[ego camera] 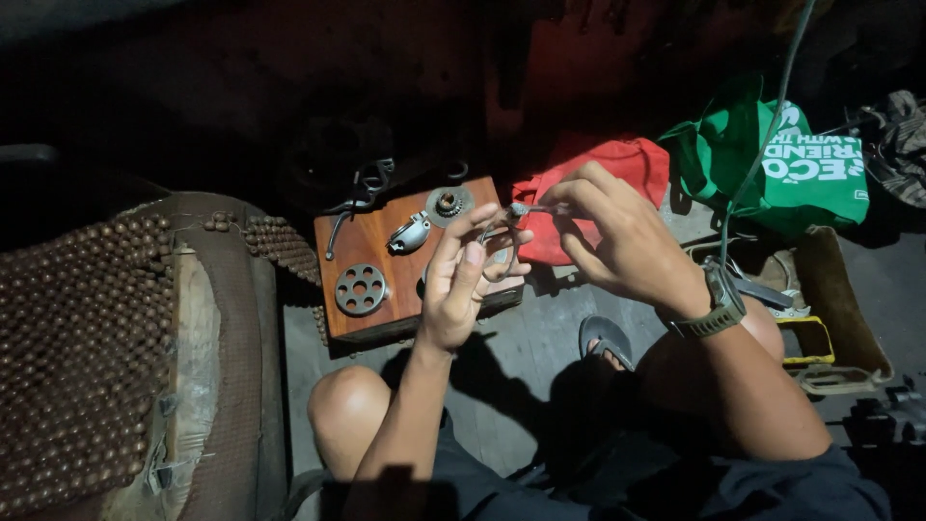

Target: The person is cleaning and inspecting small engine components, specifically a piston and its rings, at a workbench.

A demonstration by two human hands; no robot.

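A small grey metal part with a rounded head and thin wire-like arms is held up between both hands, above the near right corner of the small brown wooden board. The right hand pinches the part's head between thumb and fingertips, its fingers clenched on it. The left hand stands upright just beside it, palm toward the camera; its fingers are half spread and steady the lower wire of the part rather than wrapping round it. How the wire runs behind the left fingers cannot be made out.

As a judgement, the step in hand is fine fitting or checking of this one part, held close for inspection. A next move would call for a steady two-handed grip and small turns of the fingertips, since the part is thin and could slip down into the dark.

On the wooden board lie a round grey metal disc with a ring of holes, a curved shiny metal cover and a small toothed gear on a round plate. A bent dark metal lever rests at the far left corner. Beyond the hands are a red cloth and a green fabric bag. A brown beaded seat cover lies on the left.
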